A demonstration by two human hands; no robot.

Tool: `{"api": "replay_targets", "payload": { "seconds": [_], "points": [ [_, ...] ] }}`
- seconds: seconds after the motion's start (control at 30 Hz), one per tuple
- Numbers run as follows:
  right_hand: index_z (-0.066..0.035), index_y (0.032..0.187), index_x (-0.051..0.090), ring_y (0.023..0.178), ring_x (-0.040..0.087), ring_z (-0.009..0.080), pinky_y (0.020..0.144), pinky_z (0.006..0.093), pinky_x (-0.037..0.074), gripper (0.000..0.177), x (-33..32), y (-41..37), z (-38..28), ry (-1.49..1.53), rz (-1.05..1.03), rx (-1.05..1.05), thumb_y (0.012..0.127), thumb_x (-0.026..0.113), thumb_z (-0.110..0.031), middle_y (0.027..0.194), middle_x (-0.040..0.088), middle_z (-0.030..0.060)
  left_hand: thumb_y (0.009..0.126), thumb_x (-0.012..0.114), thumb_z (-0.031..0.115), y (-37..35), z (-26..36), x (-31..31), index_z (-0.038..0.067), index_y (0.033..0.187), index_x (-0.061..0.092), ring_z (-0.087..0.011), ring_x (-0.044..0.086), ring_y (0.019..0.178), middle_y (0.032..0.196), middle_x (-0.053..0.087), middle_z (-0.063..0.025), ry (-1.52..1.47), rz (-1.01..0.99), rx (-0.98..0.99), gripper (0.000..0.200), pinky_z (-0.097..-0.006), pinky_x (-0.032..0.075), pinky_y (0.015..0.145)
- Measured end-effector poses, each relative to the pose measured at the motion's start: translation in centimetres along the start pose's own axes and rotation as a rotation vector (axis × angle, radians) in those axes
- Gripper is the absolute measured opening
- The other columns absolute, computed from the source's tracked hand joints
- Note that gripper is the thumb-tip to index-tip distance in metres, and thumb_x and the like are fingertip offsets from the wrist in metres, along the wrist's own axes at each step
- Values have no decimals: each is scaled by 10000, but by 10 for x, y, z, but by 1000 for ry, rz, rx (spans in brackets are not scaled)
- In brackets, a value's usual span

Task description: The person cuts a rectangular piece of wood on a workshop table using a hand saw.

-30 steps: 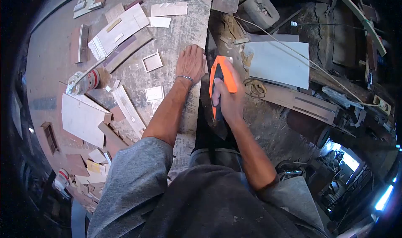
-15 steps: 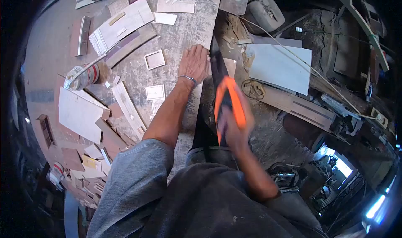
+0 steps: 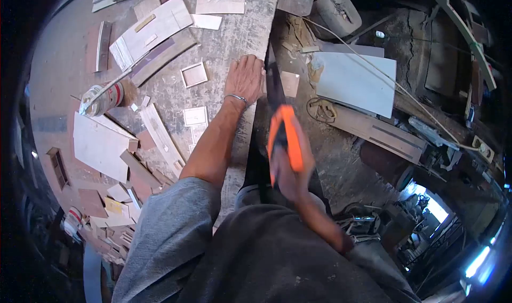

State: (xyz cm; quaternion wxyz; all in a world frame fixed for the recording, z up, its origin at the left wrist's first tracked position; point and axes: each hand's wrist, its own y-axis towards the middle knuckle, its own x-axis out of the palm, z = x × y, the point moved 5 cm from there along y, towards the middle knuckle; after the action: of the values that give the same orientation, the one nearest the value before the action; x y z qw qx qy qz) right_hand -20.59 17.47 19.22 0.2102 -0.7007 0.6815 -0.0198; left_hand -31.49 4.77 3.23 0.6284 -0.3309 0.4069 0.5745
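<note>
My right hand [image 3: 290,169], blurred by motion, is closed round the orange handle of a handsaw [image 3: 286,137]. The saw's dark blade [image 3: 274,81] runs forward along the right edge of the workbench [image 3: 234,36]. My left hand [image 3: 245,79] presses down at that edge, just left of the blade, with its fingers bent and close together. Whatever lies under its fingers is hidden. Near it on the bench are a small framed square [image 3: 194,75] and a pale square piece [image 3: 195,116].
A paint can [image 3: 109,99] with a stick across it stands among wood offcuts [image 3: 101,145] on the bench's left. On the floor at right are a white panel [image 3: 354,84], a long grooved board [image 3: 381,132], a jerrycan [image 3: 338,17] and a small square piece [image 3: 290,84].
My right hand has drawn the saw back toward my body and slightly left. My left hand stays at the bench edge. The whole view has shifted slightly.
</note>
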Motion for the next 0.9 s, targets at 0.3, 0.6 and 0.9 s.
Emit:
{"api": "replay_targets", "payload": {
  "seconds": [0.3,0.6,0.9],
  "points": [
    [-12,1562,421,838,650,174,748,339,557,596,-12,-13,-13,-132,-15,29,987,579,-7,1180,660,150,999,547,256,3,-1,-3,48,1091,604,-315,545,1098,1096,571,-138,-35,-30,-15,235,-447,422,941],
    [20,1559,405,893,651,188,781,342,545,648,-6,17,4,-35,-12,-153,934,575,37,1183,646,154,911,602,226,2,-2,0,76,1085,609,-275,550,1070,1049,555,-108,-23,29,-7,230,-422,412,910],
    [-20,1580,405,675,578,89,556,254,478,630,-5,-6,10,7,-36,-155,977,582,-69,1080,674,85,959,571,241,4,-5,-1,83,1103,616,-281,547,1081,1073,562,-110,-17,-28,-27,218,-421,413,924]
  ]
}}
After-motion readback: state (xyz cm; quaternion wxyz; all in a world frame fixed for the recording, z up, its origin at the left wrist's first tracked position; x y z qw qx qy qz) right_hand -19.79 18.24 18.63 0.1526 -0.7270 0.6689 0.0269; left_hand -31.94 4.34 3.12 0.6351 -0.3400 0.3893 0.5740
